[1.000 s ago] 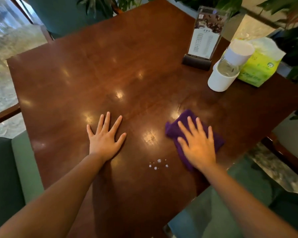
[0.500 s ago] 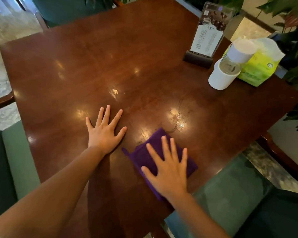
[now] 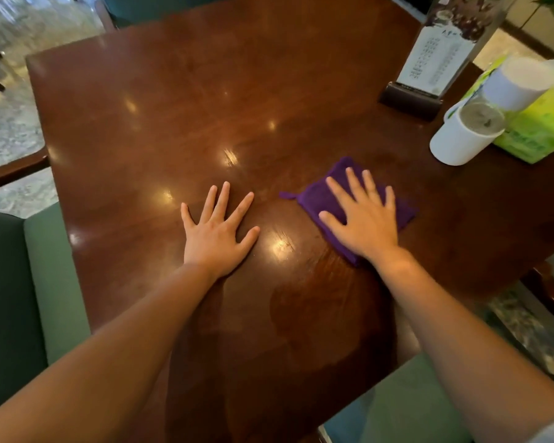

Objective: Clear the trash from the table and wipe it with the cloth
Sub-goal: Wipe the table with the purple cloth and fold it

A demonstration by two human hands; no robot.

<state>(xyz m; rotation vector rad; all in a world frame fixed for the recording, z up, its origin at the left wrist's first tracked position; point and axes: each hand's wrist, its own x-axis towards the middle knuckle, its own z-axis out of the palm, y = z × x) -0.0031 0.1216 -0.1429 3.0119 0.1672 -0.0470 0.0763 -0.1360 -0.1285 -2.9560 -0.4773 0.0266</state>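
The dark polished wooden table (image 3: pixel 173 123) fills the head view. A folded purple cloth (image 3: pixel 317 196) lies right of the table's middle. My right hand (image 3: pixel 362 222) presses flat on top of it with fingers spread, covering most of it. To its left, my left hand (image 3: pixel 218 235) rests palm down on the bare wood, fingers apart and holding nothing. A dull damp smear (image 3: pixel 317 314) shows on the wood near the front edge. I see no loose trash on the table.
At the back right stand a menu card holder (image 3: pixel 435 59), a white cup (image 3: pixel 458 145), a white-capped bottle (image 3: pixel 518 84) and a green tissue pack (image 3: pixel 538 129). Green seats sit at the left (image 3: pixel 55 282) and front right (image 3: pixel 397 410).
My right hand slid the cloth left over some small white droplets, then back right and farther from me. The droplets are gone. My left hand stayed put.
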